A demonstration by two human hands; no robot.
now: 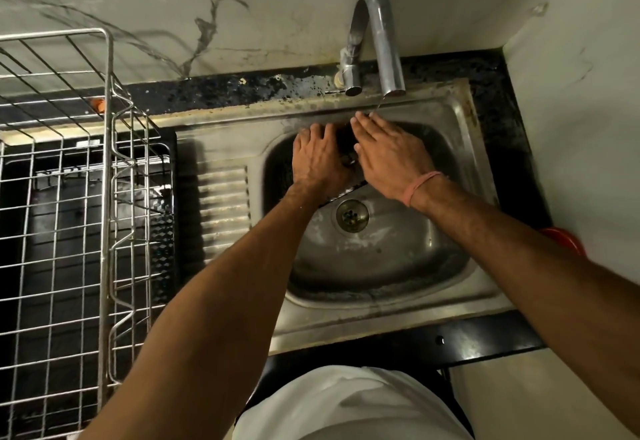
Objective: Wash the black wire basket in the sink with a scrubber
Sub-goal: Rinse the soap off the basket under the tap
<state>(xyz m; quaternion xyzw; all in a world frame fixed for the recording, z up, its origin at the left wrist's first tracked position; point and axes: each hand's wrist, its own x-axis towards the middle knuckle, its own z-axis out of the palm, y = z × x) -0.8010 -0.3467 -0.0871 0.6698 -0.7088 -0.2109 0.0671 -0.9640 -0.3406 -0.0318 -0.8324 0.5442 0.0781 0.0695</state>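
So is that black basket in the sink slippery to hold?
Probably. The black wire basket sits under a thin stream from the tap, so it is likely wet. Being wire, it should stay stiff and light. Both hands, left and right, steady it.

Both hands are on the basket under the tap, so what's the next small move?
Probably turn the basket slightly under the stream. The left hand grips it, the right hand lies flat on it, and the thin trickle from the tap lands only near the right fingers.

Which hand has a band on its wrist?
The right hand, under the tap; a pink band circles its wrist. The left hand has a bare wrist.
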